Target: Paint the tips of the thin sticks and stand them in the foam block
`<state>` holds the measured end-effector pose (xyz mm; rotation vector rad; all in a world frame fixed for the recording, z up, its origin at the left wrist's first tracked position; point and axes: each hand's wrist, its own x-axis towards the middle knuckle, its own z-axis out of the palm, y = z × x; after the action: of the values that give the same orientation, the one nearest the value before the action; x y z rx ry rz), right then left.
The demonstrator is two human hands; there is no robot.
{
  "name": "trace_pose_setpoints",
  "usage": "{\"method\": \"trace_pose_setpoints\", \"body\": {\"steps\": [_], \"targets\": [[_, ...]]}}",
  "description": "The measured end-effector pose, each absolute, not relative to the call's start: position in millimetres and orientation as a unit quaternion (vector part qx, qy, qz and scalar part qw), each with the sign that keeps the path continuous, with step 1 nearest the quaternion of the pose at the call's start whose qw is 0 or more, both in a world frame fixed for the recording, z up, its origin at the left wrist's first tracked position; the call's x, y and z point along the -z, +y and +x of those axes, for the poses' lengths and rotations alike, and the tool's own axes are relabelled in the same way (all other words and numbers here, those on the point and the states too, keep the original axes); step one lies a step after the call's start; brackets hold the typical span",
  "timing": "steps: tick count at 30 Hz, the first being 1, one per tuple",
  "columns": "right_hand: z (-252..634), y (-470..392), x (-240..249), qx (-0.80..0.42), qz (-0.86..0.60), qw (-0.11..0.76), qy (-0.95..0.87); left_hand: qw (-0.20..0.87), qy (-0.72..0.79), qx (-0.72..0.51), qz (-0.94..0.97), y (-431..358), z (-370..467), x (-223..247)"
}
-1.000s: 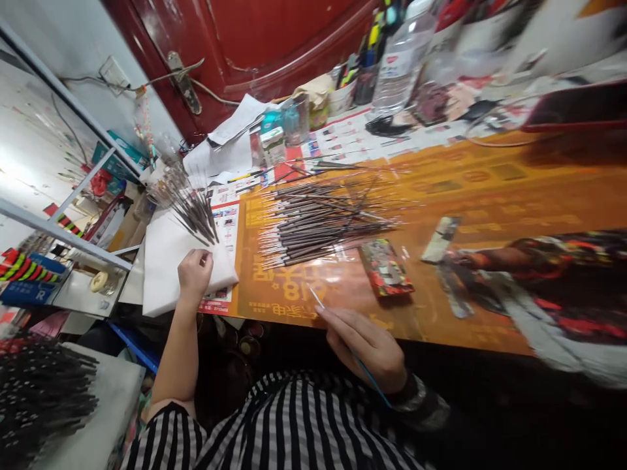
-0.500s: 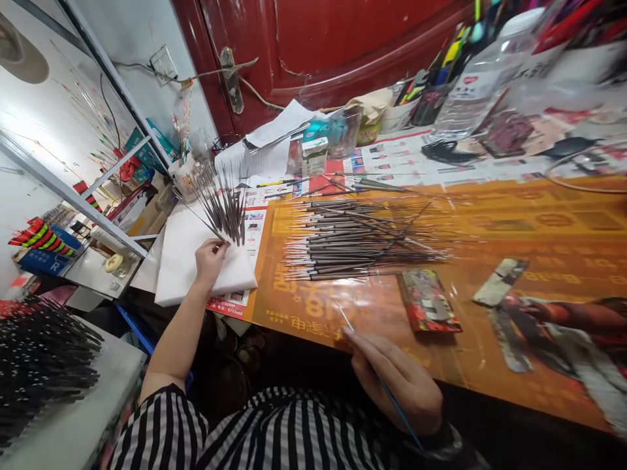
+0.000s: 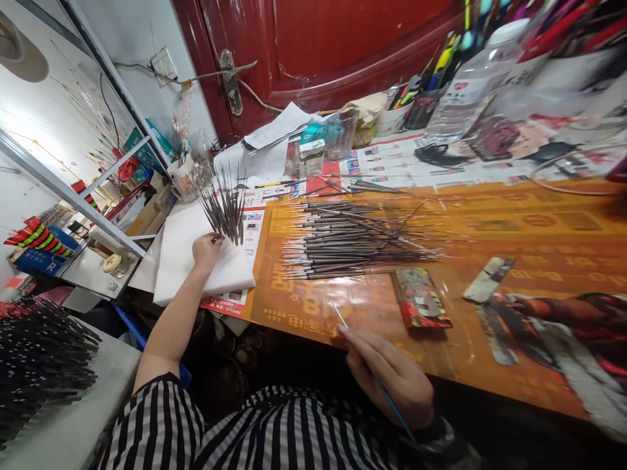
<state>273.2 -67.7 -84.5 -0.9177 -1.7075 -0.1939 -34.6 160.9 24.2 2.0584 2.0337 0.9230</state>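
My left hand (image 3: 206, 253) is closed in a pinch at the white foam block (image 3: 230, 271), with the dark lower end of a slim float at its fingertips. Beside it several dark, thin-stemmed fishing floats (image 3: 228, 212) stand stuck in the foam, fanning upward. My right hand (image 3: 392, 375), over the table's front edge, grips a thin blue-handled paintbrush (image 3: 394, 408) like a pen, its pale tip pointing away to the left. Between the hands and further back lies a pile of brown floats (image 3: 337, 238) with white ends.
A small patterned box (image 3: 421, 299) lies right of the pile on the orange table cover (image 3: 313, 313). Further right are a flat metal strip (image 3: 488, 279) and stained cloths. Behind stand a plastic bottle (image 3: 465, 91) and cups. More black floats (image 3: 44, 352) lie at lower left.
My left hand's fingers have shifted slightly up and left, and the slanted stem seen at them before no longer shows. My right hand keeps the brush; the view has turned slightly.
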Motion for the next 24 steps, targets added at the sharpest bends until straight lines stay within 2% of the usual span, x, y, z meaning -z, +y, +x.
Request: {"method": "trace_pose_setpoints", "body": {"steps": [8,15,19,21,24], "targets": [[270,-68,80,0.056,-0.409,0.585,-0.699,0.029,0.688,-0.251,0.68,167,-33,-24],[275,-73,69,-0.026,-0.424,0.609,-0.67,0.022,0.674,-0.227,0.702,164,-34,-42],[285,-79,63,-0.048,-0.422,0.624,-0.656,-0.105,0.616,-0.267,0.733,126,-30,-36],[292,-81,60,-0.049,-0.423,0.631,-0.648,-0.105,0.591,-0.288,0.746,101,-11,-32],[302,-79,58,-0.04,-0.437,0.638,-0.632,-0.042,0.453,-0.27,0.849,89,41,-29]]}}
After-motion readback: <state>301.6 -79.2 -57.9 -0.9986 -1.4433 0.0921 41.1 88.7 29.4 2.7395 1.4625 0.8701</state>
